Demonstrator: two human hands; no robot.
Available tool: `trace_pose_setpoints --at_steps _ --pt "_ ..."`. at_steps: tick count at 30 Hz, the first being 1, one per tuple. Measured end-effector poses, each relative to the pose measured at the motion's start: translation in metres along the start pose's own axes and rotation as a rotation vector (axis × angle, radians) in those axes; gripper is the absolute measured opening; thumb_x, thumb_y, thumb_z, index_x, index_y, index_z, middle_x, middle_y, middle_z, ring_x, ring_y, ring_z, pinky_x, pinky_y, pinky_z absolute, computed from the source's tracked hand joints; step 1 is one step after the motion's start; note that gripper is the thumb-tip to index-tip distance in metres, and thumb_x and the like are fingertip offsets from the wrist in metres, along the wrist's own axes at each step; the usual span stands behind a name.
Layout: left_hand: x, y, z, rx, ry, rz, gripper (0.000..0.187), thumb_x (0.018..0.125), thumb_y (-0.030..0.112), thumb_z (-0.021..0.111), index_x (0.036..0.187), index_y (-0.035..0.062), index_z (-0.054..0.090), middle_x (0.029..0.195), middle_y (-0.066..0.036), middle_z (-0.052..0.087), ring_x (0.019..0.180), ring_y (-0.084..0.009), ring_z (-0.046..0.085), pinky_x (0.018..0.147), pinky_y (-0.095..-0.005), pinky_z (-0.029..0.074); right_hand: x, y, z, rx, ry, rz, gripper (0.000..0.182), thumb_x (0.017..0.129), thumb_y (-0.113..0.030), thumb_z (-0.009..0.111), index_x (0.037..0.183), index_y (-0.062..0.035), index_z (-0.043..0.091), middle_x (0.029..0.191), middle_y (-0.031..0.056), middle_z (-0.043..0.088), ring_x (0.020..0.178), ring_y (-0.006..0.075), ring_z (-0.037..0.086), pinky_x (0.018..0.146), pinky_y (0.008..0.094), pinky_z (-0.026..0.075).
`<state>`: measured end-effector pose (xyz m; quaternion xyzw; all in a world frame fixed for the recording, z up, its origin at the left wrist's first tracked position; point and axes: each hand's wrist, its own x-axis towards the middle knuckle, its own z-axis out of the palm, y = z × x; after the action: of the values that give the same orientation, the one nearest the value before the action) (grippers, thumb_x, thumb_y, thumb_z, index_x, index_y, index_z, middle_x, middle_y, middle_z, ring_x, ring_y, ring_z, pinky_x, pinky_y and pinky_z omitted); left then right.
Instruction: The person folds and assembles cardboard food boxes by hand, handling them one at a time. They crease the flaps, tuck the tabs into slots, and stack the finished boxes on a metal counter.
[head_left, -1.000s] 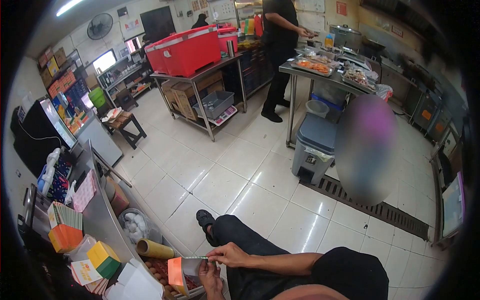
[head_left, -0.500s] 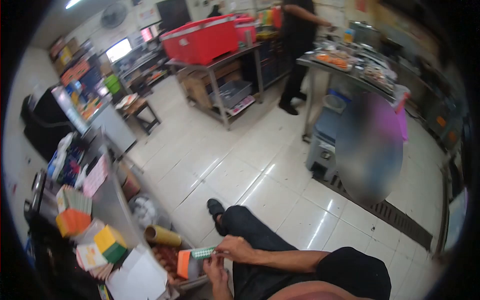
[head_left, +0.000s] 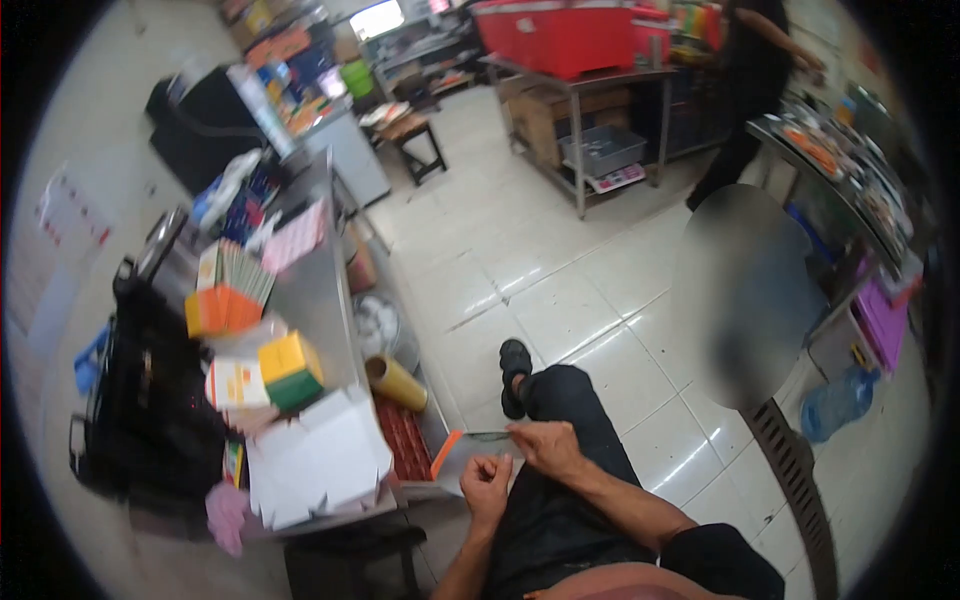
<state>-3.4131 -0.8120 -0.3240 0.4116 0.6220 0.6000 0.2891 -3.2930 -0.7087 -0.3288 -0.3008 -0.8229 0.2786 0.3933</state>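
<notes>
A small paper carton (head_left: 462, 462) with an orange end and a greyish-white panel is held in front of my lap, beside the metal table. My right hand (head_left: 548, 445) pinches its far edge, where a thin green strip shows. Close by, my left hand (head_left: 487, 485) is closed, with its curled fingers at the carton's near edge; its exact grip is partly hidden. To the left on the table lie white paper sheets (head_left: 318, 458), a yellow and green box (head_left: 291, 370), and a stack of flat cartons with orange ends (head_left: 225, 310).
The metal table (head_left: 315, 295) runs along my left, with a yellow roll (head_left: 396, 382) on its lower shelf. A black bag (head_left: 160, 385) stands behind the papers. Red bins (head_left: 560, 38) sit on a farther table. Another person (head_left: 752, 85) stands at the right counter. A floor drain (head_left: 790, 465) crosses the tiles.
My view has swung left, so the table and room sit farther right. The carton has tilted: its green patterned side now shows only as a thin edge. Both hands stay at it.
</notes>
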Motion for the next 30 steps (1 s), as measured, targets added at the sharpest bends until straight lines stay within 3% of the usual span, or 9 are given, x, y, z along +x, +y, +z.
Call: trace_pose_setpoints --at_steps 3,5,7,11,15,18,19,23,30 --pt "0.026 0.027 -0.020 0.688 0.073 0.424 0.016 0.083 0.009 0.065 0.095 0.0022 0.058 0.087 -0.013 0.063 0.078 -0.0325 0.062 0.072 -0.0408 0.048 0.007 -0.001 -0.012 0.036 -0.190 -0.118 0.018 0.078 -0.012 0.067 0.096 -0.0101 0.069 0.077 0.0085 0.068 0.064 0.0257 0.065 0.055 0.0335 0.051" --pt "0.025 0.018 -0.037 0.760 -0.050 0.374 0.017 0.083 0.009 0.064 0.097 0.0002 0.059 0.085 -0.014 0.063 0.077 -0.0324 0.061 0.071 -0.0400 0.047 0.011 -0.018 -0.024 0.099 -0.176 -0.098 0.017 0.077 -0.013 0.070 0.093 -0.0082 0.070 0.075 0.0101 0.068 0.063 0.0238 0.066 0.057 0.0318 0.052" --pt "0.020 0.006 -0.048 0.622 -0.296 0.135 0.021 0.085 0.012 0.062 0.102 -0.0012 0.059 0.086 -0.015 0.062 0.079 -0.0271 0.060 0.070 -0.0359 0.046 0.007 -0.020 -0.030 0.231 -0.227 0.060 0.031 0.074 -0.019 0.076 0.100 -0.0043 0.068 0.087 0.0117 0.069 0.077 0.0194 0.068 0.070 0.0296 0.052" --pt "0.020 0.011 -0.046 0.213 -0.006 0.075 0.013 0.088 0.011 0.059 0.095 0.0008 0.060 0.072 -0.007 0.059 0.068 -0.0234 0.057 0.063 -0.0341 0.044 0.011 -0.037 -0.039 1.054 -0.052 0.231 0.055 0.072 -0.021 0.079 0.117 -0.0001 0.056 0.115 0.0144 0.060 0.104 0.0182 0.059 0.090 0.0296 0.044" --pt "0.028 0.018 -0.043 0.032 -0.016 -0.097 0.012 0.094 0.014 0.054 0.092 0.0030 0.058 0.073 0.001 0.051 0.066 -0.0099 0.045 0.063 -0.0257 0.041 0.001 -0.014 -0.029 0.471 -0.519 0.176 0.024 0.087 -0.020 0.064 0.097 0.0011 0.060 0.087 0.0106 0.063 0.080 0.0179 0.060 0.070 0.0312 0.047" --pt "0.028 -0.035 -0.037 -0.073 -0.139 0.106 0.018 0.096 0.022 0.054 0.097 0.0036 0.054 0.082 0.001 0.048 0.070 -0.0072 0.043 0.064 -0.0243 0.040 -0.002 -0.015 -0.024 0.449 -0.337 0.395 0.037 0.097 -0.030 0.047 0.076 0.0002 0.051 0.063 0.0011 0.046 0.062 0.0105 0.044 0.055 0.0300 0.039" --pt "0.026 -0.029 -0.035 -0.131 -0.156 -0.080 0.017 0.094 0.020 0.056 0.097 0.0035 0.052 0.084 0.001 0.048 0.074 -0.0066 0.045 0.064 -0.0241 0.042 -0.003 -0.012 -0.026 0.517 -0.294 0.373 0.043 0.098 -0.036 0.044 0.073 -0.0010 0.051 0.066 -0.0013 0.045 0.064 0.0094 0.041 0.057 0.0291 0.038" --pt "0.018 0.010 -0.025 -0.314 -0.082 -0.270 0.022 0.087 0.012 0.063 0.102 0.0025 0.048 0.093 -0.003 0.049 0.085 -0.0090 0.053 0.069 -0.0241 0.048 -0.009 -0.010 -0.025 0.789 -0.328 0.665 0.038 0.096 -0.035 0.048 0.085 -0.0014 0.060 0.078 -0.0005 0.057 0.074 0.0098 0.051 0.067 0.0274 0.042" --pt "0.014 0.020 -0.041 -0.399 -0.033 0.068 0.039 0.078 0.000 0.058 0.113 0.0012 0.043 0.114 -0.013 0.047 0.085 -0.0124 0.055 0.075 -0.0238 0.046 -0.041 0.010 -0.021 1.322 -0.846 1.020 0.061 0.081 -0.024 0.068 0.131 -0.0018 0.042 0.124 0.0076 0.054 0.112 0.0195 0.054 0.097 0.0333 0.041"
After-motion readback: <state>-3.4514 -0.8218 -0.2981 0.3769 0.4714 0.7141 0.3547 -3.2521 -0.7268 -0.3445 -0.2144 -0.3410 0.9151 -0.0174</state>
